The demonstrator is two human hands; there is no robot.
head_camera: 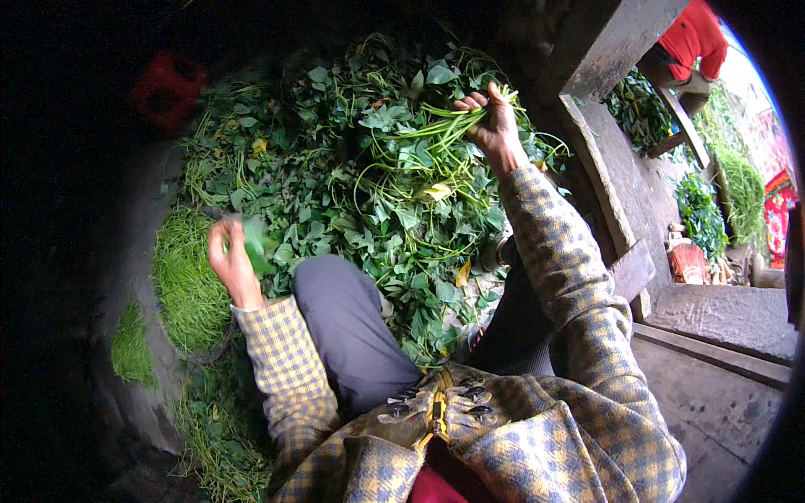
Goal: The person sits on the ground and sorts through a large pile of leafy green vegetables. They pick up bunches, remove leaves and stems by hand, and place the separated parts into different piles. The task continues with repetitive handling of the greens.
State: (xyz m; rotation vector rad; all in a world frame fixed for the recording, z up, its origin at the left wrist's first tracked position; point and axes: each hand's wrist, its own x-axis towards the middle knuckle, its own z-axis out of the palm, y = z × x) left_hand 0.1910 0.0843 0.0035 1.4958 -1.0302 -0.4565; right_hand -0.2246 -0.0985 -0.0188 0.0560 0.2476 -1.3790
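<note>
My right hand (pixel 494 122) is raised over the far right of a wide heap of leafy green vines (pixel 339 170), closed on a bunch of long green stems (pixel 446 129) that trail to the left. At the left, beside my knee, my left hand (pixel 231 254) has its fingers bent close to a blurred green leaf (pixel 255 245); whether it grips the leaf is unclear. Just left of that hand lies a basket-like round holder with a pile of thin green stems (pixel 188 283). A yellow leaf (pixel 438 191) rests on the vines below the right hand.
A red plastic object (pixel 168 88) stands in shadow at the far left. More thin green stems (pixel 133 346) lie at the left edge. To the right are a wooden door sill (pixel 597 170) and a post (pixel 610 50). Outside, a person in red (pixel 695 41) is beside a wooden stool (pixel 684 126).
</note>
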